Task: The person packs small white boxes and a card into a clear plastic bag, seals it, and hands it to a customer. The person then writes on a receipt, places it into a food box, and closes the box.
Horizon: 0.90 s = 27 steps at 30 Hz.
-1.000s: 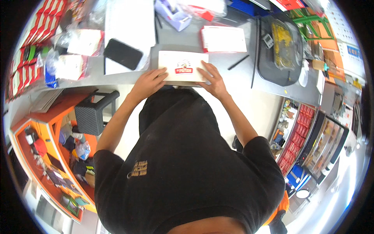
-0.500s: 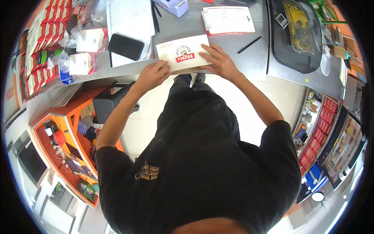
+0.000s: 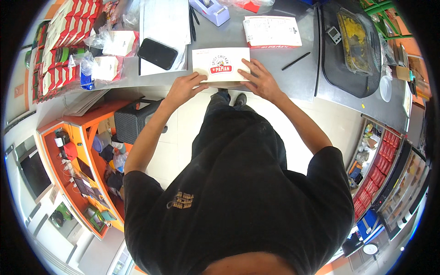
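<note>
A white cardboard food box point(image 3: 201, 64) with a round logo and a red label sits at the near edge of the metal table point(image 3: 293, 87). My left hand point(image 3: 187, 88) grips its near left corner, fingers bent over the edge. At the right end, my right hand point(image 3: 262, 81) holds it with the fingers over the top and the thumb low by the near side. The box's underside is hidden. Beyond it, slightly right, lies another white and red box point(image 3: 272, 32). A black pen point(image 3: 296, 61) rests to the right of my right hand.
Left of the box, a black phone point(image 3: 157, 54) lies on paper sheets point(image 3: 160, 23). A lilac tape dispenser point(image 3: 211, 11) stands farther back. Stacked red and white boxes point(image 3: 62, 46) fill the far left. On the right, a black tray point(image 3: 332, 59) holds a timer point(image 3: 333, 35) and a clear container point(image 3: 355, 43).
The box has turned from a slight slant to nearly level, still between both hands. My right fingers have shifted a little lower on it. The whole view has moved slightly.
</note>
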Available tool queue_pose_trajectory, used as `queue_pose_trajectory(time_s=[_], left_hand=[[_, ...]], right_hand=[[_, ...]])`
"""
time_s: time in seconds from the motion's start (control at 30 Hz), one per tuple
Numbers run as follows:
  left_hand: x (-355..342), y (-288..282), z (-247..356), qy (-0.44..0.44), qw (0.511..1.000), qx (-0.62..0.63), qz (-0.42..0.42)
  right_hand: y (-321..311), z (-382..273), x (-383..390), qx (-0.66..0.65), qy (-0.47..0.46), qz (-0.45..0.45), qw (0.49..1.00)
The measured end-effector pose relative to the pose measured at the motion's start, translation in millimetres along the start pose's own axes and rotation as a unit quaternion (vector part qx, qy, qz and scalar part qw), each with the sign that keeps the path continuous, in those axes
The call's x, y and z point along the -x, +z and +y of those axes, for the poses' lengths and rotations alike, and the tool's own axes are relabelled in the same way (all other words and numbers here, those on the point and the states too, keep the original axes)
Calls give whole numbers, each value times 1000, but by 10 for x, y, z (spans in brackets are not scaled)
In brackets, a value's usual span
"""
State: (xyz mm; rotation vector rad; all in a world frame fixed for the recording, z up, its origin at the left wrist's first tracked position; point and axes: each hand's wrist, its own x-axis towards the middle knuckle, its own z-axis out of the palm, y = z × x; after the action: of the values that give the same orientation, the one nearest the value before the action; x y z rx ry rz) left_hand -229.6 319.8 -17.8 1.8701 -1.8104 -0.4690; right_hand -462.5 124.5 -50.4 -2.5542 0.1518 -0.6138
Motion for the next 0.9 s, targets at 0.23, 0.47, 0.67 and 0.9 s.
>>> queue_pose_trajectory(time_s=[0.23, 0.47, 0.67, 0.9], left_hand=[[-53, -64, 40, 145, 974, -163, 55], [15, 206, -33, 167, 971, -133, 105], [-189, 222, 22, 174, 968, -120, 132], [-181, 276, -32, 144, 973, -81, 161]], right_hand=[[-64, 33, 16, 99, -37, -49, 993], [89, 101, 93, 133, -111, -54, 983], [81, 129, -32, 91, -97, -52, 990], [43, 185, -827, -93, 120, -16, 988]])
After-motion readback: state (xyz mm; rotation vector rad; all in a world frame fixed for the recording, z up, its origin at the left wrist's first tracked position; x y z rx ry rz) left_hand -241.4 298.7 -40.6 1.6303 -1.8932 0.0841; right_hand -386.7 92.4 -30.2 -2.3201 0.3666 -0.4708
